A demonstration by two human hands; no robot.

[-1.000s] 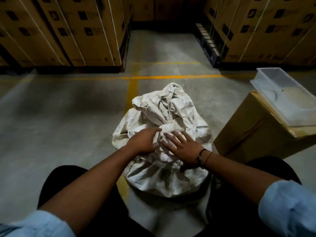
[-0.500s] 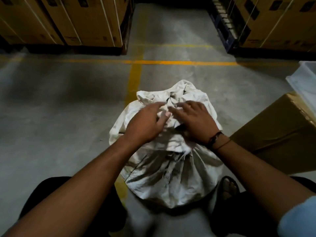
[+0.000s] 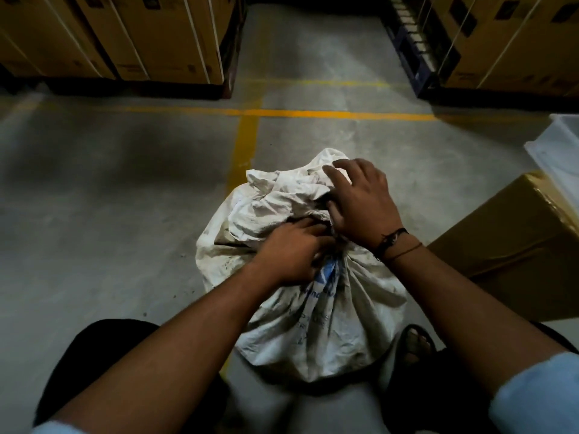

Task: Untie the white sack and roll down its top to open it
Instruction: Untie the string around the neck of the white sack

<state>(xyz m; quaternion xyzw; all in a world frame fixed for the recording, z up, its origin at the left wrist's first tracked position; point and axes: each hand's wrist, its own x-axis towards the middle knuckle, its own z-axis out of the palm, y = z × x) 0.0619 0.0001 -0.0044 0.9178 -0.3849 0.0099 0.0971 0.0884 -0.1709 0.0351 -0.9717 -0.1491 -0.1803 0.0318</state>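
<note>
Head view: white sack (image 3: 313, 321) on floor between person's knees, neck still gathered. Left hand (image 3: 291, 252) fingers curled, pinching gathered neck. Right hand (image 3: 360, 205) just beyond, fingers spread, pressing loose crumpled top; grip not discernible.

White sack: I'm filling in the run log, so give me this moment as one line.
white sack: neck gathered, not open | left hand: at neck | right hand: on bunched top | step: untying

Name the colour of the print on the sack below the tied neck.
Blue print on the dirty white woven sack, head view.
</note>
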